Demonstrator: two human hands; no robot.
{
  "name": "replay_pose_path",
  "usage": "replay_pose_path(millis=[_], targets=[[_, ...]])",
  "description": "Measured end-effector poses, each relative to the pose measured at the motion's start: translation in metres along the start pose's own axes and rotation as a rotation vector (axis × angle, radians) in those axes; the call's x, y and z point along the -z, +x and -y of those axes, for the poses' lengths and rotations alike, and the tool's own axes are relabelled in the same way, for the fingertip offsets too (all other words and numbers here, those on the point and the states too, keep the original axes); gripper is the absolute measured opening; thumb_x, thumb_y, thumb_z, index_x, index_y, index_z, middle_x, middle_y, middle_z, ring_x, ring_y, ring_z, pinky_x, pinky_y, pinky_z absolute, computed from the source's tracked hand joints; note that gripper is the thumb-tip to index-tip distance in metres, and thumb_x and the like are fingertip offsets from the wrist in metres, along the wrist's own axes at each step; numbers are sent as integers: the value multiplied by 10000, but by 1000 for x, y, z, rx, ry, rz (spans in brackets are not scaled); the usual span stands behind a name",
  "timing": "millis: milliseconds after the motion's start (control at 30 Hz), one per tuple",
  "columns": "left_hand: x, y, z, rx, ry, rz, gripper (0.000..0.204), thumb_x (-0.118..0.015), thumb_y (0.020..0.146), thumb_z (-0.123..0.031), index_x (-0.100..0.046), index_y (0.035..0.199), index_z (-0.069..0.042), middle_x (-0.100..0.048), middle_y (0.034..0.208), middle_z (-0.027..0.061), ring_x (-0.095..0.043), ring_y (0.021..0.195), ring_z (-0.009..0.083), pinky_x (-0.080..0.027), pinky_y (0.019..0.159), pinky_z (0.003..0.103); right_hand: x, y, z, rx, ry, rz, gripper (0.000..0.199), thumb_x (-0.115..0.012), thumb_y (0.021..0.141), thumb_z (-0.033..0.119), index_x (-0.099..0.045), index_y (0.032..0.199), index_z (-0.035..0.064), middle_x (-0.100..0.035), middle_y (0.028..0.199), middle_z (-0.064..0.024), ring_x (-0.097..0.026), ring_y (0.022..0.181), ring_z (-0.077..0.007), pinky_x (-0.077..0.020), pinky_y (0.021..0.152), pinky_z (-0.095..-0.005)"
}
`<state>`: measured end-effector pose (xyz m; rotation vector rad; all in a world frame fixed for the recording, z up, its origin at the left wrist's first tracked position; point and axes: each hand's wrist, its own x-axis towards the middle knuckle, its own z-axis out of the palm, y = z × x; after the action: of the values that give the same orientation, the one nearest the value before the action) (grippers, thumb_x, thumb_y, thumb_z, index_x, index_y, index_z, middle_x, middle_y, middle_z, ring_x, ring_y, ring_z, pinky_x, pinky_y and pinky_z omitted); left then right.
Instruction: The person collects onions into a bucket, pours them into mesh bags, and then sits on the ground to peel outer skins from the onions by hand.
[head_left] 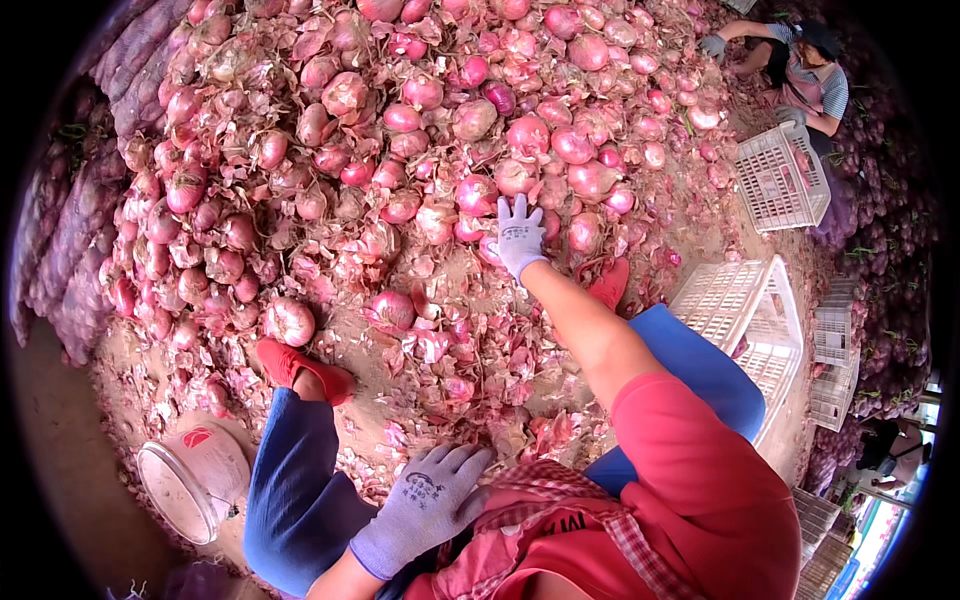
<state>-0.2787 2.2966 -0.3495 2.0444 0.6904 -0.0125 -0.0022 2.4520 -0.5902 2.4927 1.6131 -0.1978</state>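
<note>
- The left hand (425,500), gloved, is rested near the lap, fingers loosely spread and empty, well apart from the heap.
- The right hand (520,235) is stretched forward, fingers spread flat and gripping nothing.
- A red onion (477,194) is found just beyond and left of those fingertips, at the edge of the onion pile (330,130); the right hand is much nearer.

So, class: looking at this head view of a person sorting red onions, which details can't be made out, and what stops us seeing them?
- Right hand: palm faces down on the onions, so any grip is hidden by the glove.
- Left hand: what lies under it is covered by the hand and the checked cloth.
- Bucket: its inside faces away.
- Crate: its contents are hidden by its wall.
- Co-worker: too small, bent by the rim.
</note>
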Motion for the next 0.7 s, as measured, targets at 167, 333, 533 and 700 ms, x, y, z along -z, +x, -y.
replay_pose_path(millis=[167, 333, 533, 700], targets=[[-3, -5, 5, -10, -36, -29, 403, -591, 807, -222, -512, 1142, -12, -554, 1094, 186, -535, 991, 344, -427, 867, 404, -25, 1, -40, 113, 634, -205, 717, -723, 659, 221, -382, 1280, 108, -430, 1222, -93, -467, 1097, -245, -421, 920, -364], [-12, -10, 11, -14, -94, -43, 408, -585, 823, -222, -501, 1163, -13, -562, 1053, 199, -545, 965, 352, -442, 833, 402, -42, -58, -56, -392, 2396, 505, 506, -512, 788, 123, -397, 1265, 2, -491, 1227, -146, -495, 1118, -313, -439, 910, -552], [-30, -4, 48, 149, -407, -365, 602, -660, 799, -152, -360, 1308, -33, -466, 1259, 130, -498, 1103, 247, -436, 906, 345, 41, -154, 12, -225, 2721, 826, 381, -503, 872, 234, -481, 1216, 72, -519, 1233, -87, -462, 1175, -267, -373, 995, -457], [-23, 10, 47, 173, -920, -538, 871, -740, 745, -159, -176, 1400, -47, -299, 1369, 95, -366, 1215, 190, -395, 950, 301, 80, -199, 44, -115, 2507, 659, 334, -459, 939, 265, -529, 1173, 37, -578, 945, -18, -550, 869, -118, -476, 812, -271]])
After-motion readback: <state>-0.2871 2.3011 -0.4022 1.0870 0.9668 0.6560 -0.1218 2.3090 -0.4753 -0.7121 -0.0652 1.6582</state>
